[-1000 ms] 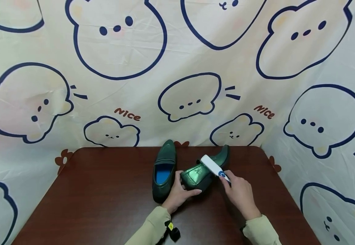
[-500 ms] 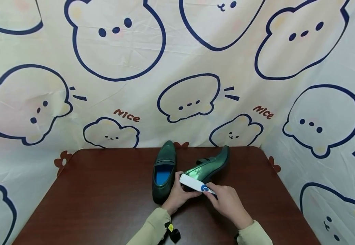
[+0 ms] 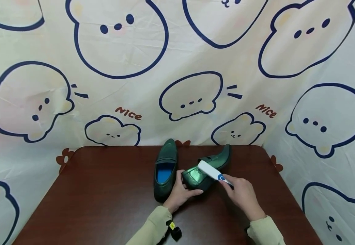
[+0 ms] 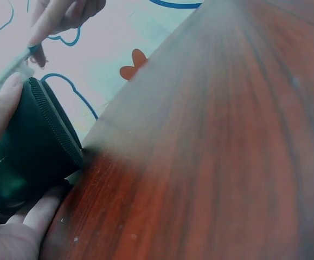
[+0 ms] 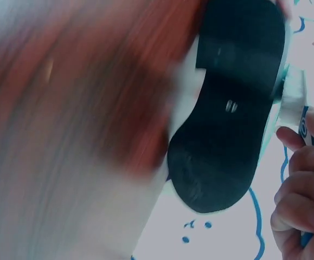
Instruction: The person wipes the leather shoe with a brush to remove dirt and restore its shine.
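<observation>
A green loafer (image 3: 195, 175) lies tipped on its side, its black sole (image 5: 227, 108) facing the right wrist camera. My left hand (image 3: 180, 195) grips it round the heel, thumb on one side and fingers on the other; in the left wrist view the heel (image 4: 43, 127) sits between them. My right hand (image 3: 242, 192) holds a white brush (image 3: 209, 169) by its blue-marked handle. The brush head lies across the middle of the loafer's upper side. Its bristle side is mostly hidden in the head view. Next to my left hand stands the other green loafer (image 3: 166, 170), upright with a blue insole.
The shoes are on a dark brown wooden table (image 3: 113, 190). Behind it hangs a pale cloth (image 3: 147, 92) printed with cartoon bears, close to the table's back edge. A black strap piece (image 3: 174, 231) hangs at the left sleeve.
The brush went from the middle of the tipped loafer back to its heel, then forward to the middle again, the right hand moving with it. The left hand keeps its grip on the heel.
</observation>
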`<action>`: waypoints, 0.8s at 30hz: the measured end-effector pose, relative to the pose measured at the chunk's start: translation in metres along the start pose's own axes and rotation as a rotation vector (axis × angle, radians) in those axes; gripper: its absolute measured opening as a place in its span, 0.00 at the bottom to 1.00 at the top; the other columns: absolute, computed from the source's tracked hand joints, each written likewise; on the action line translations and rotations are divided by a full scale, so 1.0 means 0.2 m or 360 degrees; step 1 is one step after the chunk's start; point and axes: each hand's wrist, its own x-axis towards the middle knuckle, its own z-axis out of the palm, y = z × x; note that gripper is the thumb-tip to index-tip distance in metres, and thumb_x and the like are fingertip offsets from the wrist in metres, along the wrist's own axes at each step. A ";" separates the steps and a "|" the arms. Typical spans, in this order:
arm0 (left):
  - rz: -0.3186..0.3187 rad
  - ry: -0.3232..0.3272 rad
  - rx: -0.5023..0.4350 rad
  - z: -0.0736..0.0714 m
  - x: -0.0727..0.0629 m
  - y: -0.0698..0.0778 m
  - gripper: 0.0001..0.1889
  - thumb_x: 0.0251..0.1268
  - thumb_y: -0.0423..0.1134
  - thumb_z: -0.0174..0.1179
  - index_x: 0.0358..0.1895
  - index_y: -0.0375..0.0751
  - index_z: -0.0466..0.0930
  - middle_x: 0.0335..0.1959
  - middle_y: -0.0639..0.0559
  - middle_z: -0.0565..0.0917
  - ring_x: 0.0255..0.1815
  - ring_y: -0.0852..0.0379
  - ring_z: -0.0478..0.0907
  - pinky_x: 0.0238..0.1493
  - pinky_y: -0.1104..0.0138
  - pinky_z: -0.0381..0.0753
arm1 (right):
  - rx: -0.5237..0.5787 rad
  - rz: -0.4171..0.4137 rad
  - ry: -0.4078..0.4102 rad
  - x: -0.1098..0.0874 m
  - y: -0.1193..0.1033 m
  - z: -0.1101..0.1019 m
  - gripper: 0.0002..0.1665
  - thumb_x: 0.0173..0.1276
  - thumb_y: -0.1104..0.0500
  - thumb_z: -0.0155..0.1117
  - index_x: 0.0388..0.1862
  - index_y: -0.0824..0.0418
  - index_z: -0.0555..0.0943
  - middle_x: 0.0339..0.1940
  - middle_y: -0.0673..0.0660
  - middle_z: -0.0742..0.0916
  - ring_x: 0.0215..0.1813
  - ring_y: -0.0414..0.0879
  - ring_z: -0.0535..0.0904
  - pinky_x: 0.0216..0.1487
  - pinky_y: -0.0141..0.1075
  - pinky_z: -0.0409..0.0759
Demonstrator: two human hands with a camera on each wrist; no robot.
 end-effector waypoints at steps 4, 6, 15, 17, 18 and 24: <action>-0.0014 0.0001 -0.0007 0.00 0.00 0.00 0.47 0.58 0.43 0.79 0.71 0.55 0.51 0.73 0.43 0.65 0.67 0.44 0.76 0.56 0.58 0.84 | -0.0024 0.0058 0.0025 0.01 0.03 -0.02 0.19 0.70 0.55 0.74 0.55 0.62 0.88 0.36 0.56 0.92 0.31 0.45 0.84 0.35 0.45 0.84; -0.0005 0.0003 -0.0002 0.00 0.00 0.00 0.47 0.58 0.43 0.79 0.71 0.54 0.51 0.73 0.43 0.65 0.67 0.44 0.76 0.56 0.58 0.84 | -0.0012 0.0075 -0.0005 0.00 0.02 -0.03 0.19 0.70 0.54 0.73 0.55 0.62 0.88 0.35 0.56 0.92 0.29 0.43 0.81 0.34 0.43 0.83; 0.0002 -0.0007 0.0021 0.01 0.00 0.00 0.46 0.59 0.43 0.78 0.71 0.54 0.51 0.73 0.43 0.64 0.66 0.44 0.75 0.53 0.60 0.84 | 0.0141 0.0002 -0.0248 -0.05 -0.01 -0.06 0.15 0.72 0.45 0.70 0.51 0.48 0.90 0.41 0.43 0.92 0.34 0.32 0.79 0.39 0.35 0.81; -0.0004 -0.0008 0.0006 0.01 0.00 -0.01 0.46 0.59 0.42 0.78 0.71 0.54 0.51 0.73 0.42 0.64 0.66 0.43 0.75 0.51 0.61 0.84 | 0.0123 -0.0062 -0.0253 -0.06 -0.01 -0.06 0.15 0.70 0.45 0.71 0.50 0.49 0.91 0.42 0.43 0.92 0.35 0.31 0.80 0.40 0.35 0.82; -0.0005 -0.0008 -0.0003 0.01 0.00 -0.01 0.46 0.59 0.41 0.78 0.71 0.54 0.51 0.73 0.42 0.64 0.65 0.43 0.75 0.50 0.61 0.84 | 0.0113 -0.0093 -0.0245 -0.06 -0.01 -0.05 0.15 0.70 0.45 0.72 0.50 0.49 0.91 0.42 0.43 0.92 0.35 0.31 0.81 0.39 0.35 0.83; -0.0006 -0.0014 -0.0042 0.01 0.00 -0.01 0.45 0.61 0.39 0.77 0.71 0.53 0.51 0.74 0.42 0.63 0.66 0.43 0.75 0.50 0.61 0.84 | 0.0106 -0.0055 -0.0214 -0.05 0.02 -0.04 0.16 0.68 0.47 0.74 0.51 0.51 0.92 0.44 0.46 0.93 0.39 0.36 0.87 0.40 0.36 0.84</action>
